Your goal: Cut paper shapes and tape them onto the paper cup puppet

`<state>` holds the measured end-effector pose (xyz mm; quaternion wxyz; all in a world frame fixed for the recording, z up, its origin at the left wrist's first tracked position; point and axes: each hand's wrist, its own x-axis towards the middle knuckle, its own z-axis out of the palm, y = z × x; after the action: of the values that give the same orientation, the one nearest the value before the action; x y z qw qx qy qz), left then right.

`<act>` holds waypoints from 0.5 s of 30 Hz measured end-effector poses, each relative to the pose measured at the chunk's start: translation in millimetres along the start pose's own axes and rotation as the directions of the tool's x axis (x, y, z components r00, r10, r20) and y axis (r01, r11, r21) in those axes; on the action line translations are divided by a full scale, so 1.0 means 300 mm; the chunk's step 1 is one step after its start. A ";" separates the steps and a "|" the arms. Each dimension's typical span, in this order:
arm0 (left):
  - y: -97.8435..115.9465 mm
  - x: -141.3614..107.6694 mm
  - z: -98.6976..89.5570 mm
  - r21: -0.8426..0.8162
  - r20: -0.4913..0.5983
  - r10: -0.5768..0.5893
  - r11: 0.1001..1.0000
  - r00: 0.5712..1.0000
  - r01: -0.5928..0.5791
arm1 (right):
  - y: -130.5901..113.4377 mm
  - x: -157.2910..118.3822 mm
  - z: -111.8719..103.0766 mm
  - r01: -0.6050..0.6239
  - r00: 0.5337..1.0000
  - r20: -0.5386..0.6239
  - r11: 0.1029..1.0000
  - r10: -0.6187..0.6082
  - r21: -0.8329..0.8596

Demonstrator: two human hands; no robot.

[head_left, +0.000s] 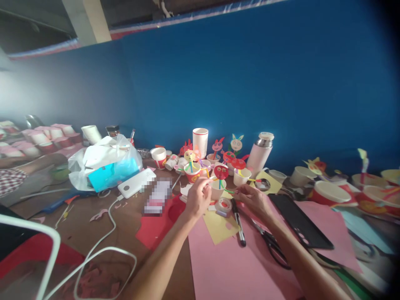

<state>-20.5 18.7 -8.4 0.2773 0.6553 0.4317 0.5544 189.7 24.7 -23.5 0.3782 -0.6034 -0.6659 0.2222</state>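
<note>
A white paper cup [218, 193] stands in front of me with a round red paper face [221, 172] rising from it on a thin stem. My left hand [200, 196] is at the cup's left side, its fingers curled together near a yellow strip; what they hold is hidden. On the other side, my right hand [253, 201] pinches the end of a thin green strip [230, 191] that sticks out from the cup. Just below the cup lie a tape roll [224, 204], a yellow paper sheet [220, 228] and a black marker [239, 225].
Scissors [271, 241] and a black phone [301, 221] lie on pink paper at right. Behind are several decorated cups and a pink thermos [260, 154]. Leftward are a plastic bag [79, 166], a white power bank [137, 183] with its cable, and another person's arm [40, 162].
</note>
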 end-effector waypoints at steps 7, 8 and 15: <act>-0.075 0.017 0.008 0.328 0.174 0.114 0.930 0.978 -0.166 | 0.040 0.020 -0.006 -0.003 0.998 -0.060 0.997 0.008 0.083; -0.079 0.015 0.016 0.348 0.192 0.108 0.922 0.976 -0.170 | 0.044 0.024 -0.013 0.002 0.997 -0.083 0.995 0.006 0.103; -0.109 0.020 0.042 0.436 0.239 0.080 0.881 0.968 -0.181 | 0.024 0.037 -0.108 0.062 0.953 -0.302 0.986 -0.012 0.157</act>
<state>-16.8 40.8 -35.7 0.1229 0.7854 0.4715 0.3818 219.5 31.6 -6.3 0.5276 -0.5842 -0.5913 0.1751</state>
